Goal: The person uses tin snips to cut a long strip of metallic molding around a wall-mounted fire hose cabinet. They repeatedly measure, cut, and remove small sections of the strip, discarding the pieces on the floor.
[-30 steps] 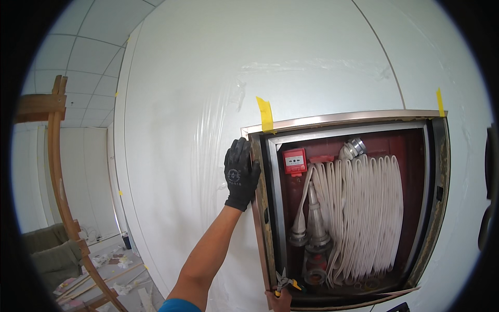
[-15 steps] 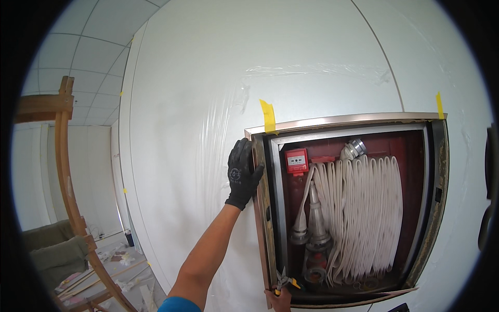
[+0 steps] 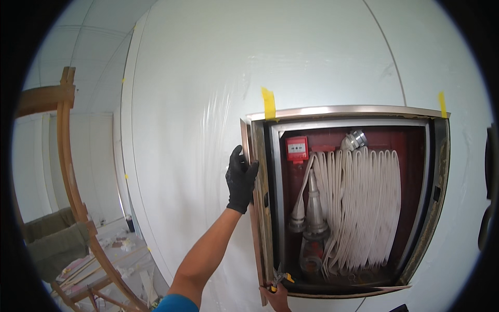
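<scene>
A hose cabinet is set into the white wall, edged by metal trim. At its left side, a narrow bronze-coloured trim strip (image 3: pixel 257 234) runs top to bottom, its upper end standing out from the corner. My left hand (image 3: pixel 240 182), in a black glove, grips this strip at its upper part, thumb across the face and fingers at the outer edge. By the lower left corner my right hand (image 3: pixel 278 299) is closed round pliers (image 3: pixel 280 278) with yellow-and-black handles, jaws upward. Fingers of that hand also touch the strip's lower end.
Inside the cabinet hang a folded white fire hose (image 3: pixel 366 213), a nozzle (image 3: pixel 315 208) and a red alarm box (image 3: pixel 297 149). Yellow tape (image 3: pixel 268 104) sticks to the top trim. A wooden frame (image 3: pixel 66 156) stands left, with debris (image 3: pixel 122 249) on the floor behind it.
The strip's upper end has come away leftward from the cabinet corner. My left hand has shifted slightly down, its fingers looser. My right hand has moved a little left with the pliers.
</scene>
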{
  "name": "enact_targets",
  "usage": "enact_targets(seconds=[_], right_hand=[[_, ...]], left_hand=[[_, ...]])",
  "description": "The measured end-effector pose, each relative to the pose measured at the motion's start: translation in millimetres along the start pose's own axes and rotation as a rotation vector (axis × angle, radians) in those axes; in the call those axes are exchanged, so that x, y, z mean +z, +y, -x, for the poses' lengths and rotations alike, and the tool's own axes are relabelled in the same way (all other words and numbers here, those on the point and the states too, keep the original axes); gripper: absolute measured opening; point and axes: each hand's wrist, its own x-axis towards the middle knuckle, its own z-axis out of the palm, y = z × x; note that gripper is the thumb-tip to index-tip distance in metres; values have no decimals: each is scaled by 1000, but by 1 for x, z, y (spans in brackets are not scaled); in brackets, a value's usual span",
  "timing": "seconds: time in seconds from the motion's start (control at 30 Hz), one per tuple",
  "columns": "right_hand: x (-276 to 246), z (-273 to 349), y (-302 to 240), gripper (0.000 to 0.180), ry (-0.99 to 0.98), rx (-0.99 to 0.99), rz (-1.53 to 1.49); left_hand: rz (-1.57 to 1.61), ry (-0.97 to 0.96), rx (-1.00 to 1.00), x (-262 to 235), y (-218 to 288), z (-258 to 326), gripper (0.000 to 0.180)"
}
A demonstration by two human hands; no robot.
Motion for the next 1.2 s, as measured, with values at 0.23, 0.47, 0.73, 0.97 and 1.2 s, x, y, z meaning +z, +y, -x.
enact_targets(seconds=[0.23,0.47,0.73,0.97,1.2], right_hand=[[-30,42,-34,36,-75,-5,112],[-40,83,-77,31,-270,114,-121],[-83,100,-69,45,-445,200,-28],[-92,115,-89,38,-648,369,-150],[-44,73,-152,35,-637,-315,0]], left_hand=[[581,-338,-496,-32,39,87,51],[468,-92,-532,-112,91,164,44],[137,192,-530,-125,119,209,53],[163,329,-491,-131,187,235,46],[-353,62,-519,-214,247,230,58]])
